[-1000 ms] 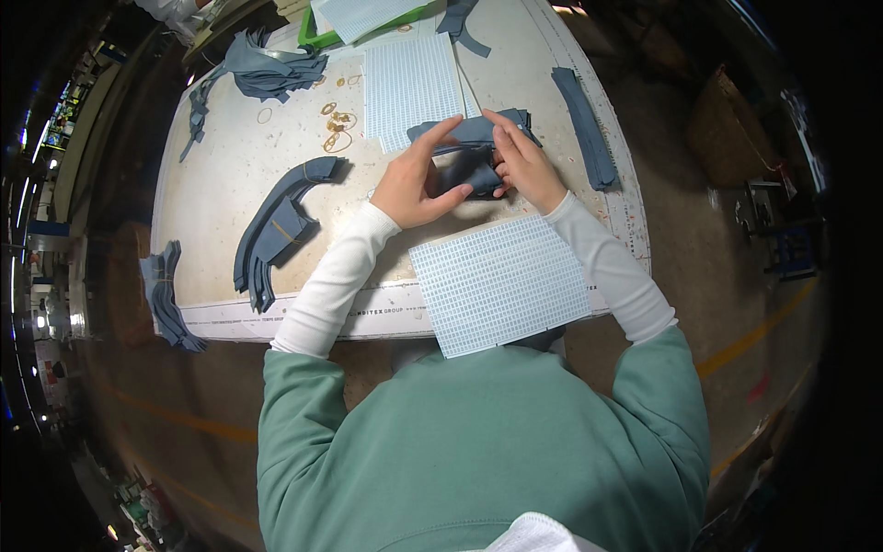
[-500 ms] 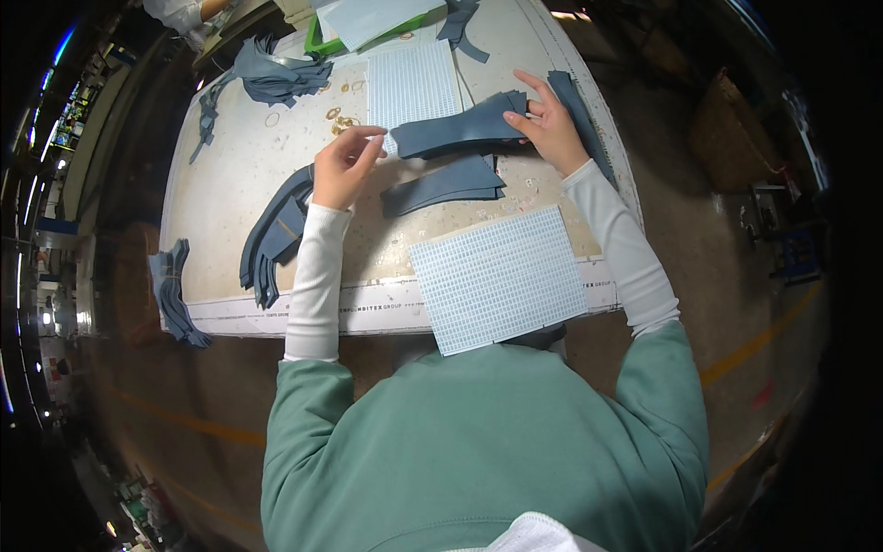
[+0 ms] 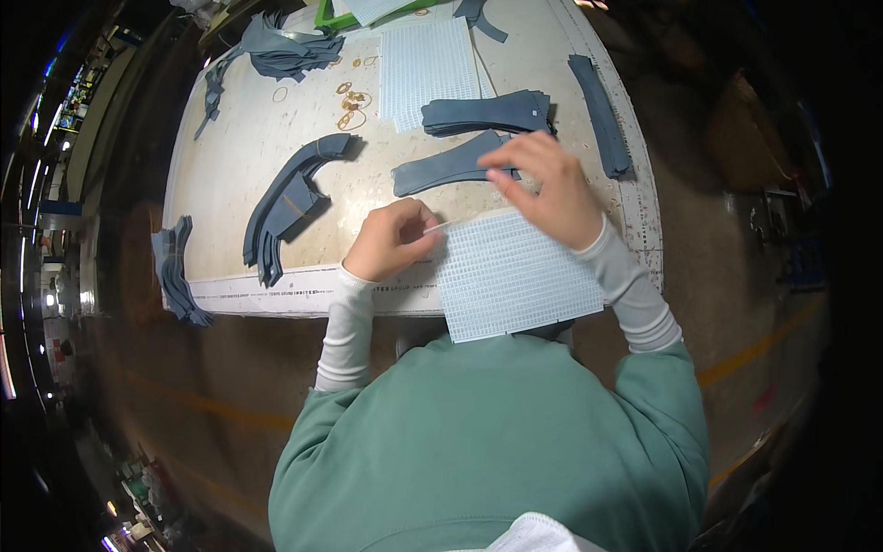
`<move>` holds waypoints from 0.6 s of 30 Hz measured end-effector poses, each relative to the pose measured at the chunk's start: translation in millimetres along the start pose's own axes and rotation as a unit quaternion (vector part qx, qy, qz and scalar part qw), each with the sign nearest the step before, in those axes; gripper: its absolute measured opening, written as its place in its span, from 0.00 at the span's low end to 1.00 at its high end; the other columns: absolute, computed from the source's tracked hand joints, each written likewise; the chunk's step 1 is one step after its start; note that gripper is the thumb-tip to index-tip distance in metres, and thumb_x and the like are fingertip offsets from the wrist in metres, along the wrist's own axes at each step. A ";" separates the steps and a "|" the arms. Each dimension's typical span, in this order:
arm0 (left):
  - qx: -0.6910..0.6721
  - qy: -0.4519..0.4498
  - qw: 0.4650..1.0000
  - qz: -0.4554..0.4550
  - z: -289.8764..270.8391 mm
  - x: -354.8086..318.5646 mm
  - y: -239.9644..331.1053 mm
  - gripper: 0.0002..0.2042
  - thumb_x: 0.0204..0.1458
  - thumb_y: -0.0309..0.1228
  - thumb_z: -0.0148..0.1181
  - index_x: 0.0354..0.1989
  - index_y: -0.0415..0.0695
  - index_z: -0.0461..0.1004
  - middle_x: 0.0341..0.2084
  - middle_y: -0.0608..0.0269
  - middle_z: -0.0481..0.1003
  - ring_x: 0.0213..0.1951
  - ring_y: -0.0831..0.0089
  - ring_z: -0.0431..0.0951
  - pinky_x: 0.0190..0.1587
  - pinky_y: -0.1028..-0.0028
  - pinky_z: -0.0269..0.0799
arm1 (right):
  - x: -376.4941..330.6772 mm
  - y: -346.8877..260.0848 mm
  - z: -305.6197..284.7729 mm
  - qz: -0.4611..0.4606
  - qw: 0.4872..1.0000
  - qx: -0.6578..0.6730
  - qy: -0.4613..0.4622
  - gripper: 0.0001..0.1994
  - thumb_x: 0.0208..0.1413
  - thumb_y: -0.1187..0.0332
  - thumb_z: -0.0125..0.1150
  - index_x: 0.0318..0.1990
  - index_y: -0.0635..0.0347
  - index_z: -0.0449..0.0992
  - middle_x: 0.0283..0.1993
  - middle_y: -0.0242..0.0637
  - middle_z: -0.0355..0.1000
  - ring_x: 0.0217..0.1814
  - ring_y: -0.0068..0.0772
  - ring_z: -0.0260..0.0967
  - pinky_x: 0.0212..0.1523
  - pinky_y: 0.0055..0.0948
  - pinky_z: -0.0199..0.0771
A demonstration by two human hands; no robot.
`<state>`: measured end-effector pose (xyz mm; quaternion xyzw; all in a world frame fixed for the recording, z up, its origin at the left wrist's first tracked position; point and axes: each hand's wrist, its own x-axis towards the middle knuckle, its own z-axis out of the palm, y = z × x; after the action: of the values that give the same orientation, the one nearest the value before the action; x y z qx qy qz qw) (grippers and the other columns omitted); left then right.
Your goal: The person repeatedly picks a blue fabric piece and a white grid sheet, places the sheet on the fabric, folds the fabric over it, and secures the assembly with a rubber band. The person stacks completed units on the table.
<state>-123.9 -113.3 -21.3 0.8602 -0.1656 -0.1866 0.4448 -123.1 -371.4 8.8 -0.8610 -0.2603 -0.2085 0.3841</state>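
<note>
With our left hand (image 3: 394,237) we pinch the upper left corner of a white rectangular paper sheet (image 3: 520,276) printed in small blue rows. Our blurred right hand (image 3: 552,189) hovers by a flared slate-blue fabric stack (image 3: 441,168); we cannot tell whether it holds anything. Just beyond, a thicker slate-blue fabric bundle (image 3: 483,114) lies on our worn white tabletop (image 3: 212,202).
</note>
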 end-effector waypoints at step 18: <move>-0.278 0.143 0.949 0.031 30.3 -3.4 26.7 0.09 0.58 0.29 0.60 0.36 0.35 0.80 0.22 0.72 0.75 0.24 0.88 0.68 0.25 0.85 0.61 | -17.7 -28.4 37.3 -0.016 0.995 0.023 0.096 0.11 0.43 0.74 0.69 0.37 0.57 0.80 0.33 0.32 0.73 0.44 0.36 0.72 0.42 0.32 0.73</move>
<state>-144.2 -147.7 -14.9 0.7145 -0.0683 -0.0863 0.6910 -148.2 -331.6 -8.4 -0.8238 -0.2408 -0.2902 0.4233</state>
